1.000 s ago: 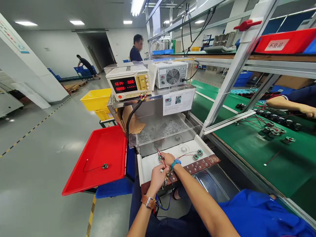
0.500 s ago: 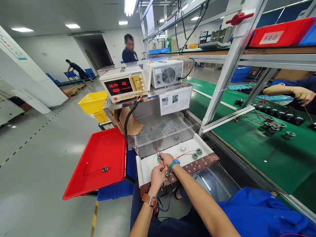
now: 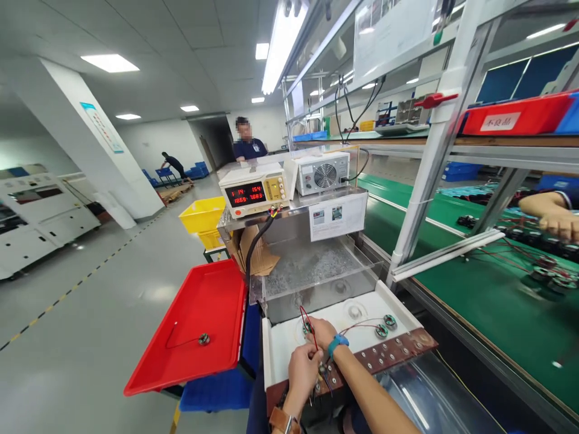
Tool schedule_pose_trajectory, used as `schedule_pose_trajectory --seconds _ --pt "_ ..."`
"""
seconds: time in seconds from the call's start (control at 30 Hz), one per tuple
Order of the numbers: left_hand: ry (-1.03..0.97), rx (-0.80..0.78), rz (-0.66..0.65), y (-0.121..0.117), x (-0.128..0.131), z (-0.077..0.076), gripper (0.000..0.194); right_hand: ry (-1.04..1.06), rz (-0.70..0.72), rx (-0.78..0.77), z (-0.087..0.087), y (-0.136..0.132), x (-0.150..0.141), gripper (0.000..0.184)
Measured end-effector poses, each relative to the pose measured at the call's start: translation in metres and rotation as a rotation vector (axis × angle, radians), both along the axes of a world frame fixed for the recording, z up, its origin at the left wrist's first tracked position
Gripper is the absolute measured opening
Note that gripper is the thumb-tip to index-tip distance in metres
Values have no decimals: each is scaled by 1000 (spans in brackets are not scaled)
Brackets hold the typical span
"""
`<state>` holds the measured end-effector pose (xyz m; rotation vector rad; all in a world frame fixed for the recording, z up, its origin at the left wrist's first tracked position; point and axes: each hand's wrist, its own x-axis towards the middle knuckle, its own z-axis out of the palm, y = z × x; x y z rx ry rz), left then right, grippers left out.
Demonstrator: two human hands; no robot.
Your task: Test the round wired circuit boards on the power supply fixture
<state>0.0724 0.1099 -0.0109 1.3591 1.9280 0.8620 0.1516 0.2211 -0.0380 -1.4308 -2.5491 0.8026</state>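
Note:
My right hand (image 3: 322, 334), with a blue band at the wrist, grips a small round motor part with a green board (image 3: 307, 327) over the white tray (image 3: 283, 337). A red wire (image 3: 309, 315) loops up from that part and down to my left hand (image 3: 304, 369). My left hand, above a brown leather strap, pinches the wire's end close to the brown terminal strip (image 3: 380, 355) along the tray's front. The contact itself is hidden by my fingers. Two similar motor parts (image 3: 382, 331) lie on the tray at right, their wires trailing towards my right hand.
Behind the tray, a power supply (image 3: 253, 190) with lit red digits stands on a metal shelf. A red tray (image 3: 181, 355) at left holds one wired motor part (image 3: 204, 339). A green conveyor (image 3: 479, 289) runs along the right, where a co-worker's hand (image 3: 558, 223) works.
My view has tilted up and turned left. The supply's readout has gone from zero current to 1.54, with other digits changed too. My hands keep their hold. The co-worker's hand has shifted.

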Motion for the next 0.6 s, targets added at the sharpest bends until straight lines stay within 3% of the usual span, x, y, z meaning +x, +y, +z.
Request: schedule_pose_trajectory --seconds 0.3,0.43,0.5,0.6 --pt "3 15 0 2 -1 -2 24 26 -7 5 -3 4 -2 31" --pt "-80 122 -16 4 -4 -6 34 73 -67 29 0 1 -4 27" --pt "-167 181 15 7 -8 -9 46 212 -170 27 4 6 -1 27" --pt "-260 165 108 16 -18 -14 62 572 -472 42 18 28 26 28"
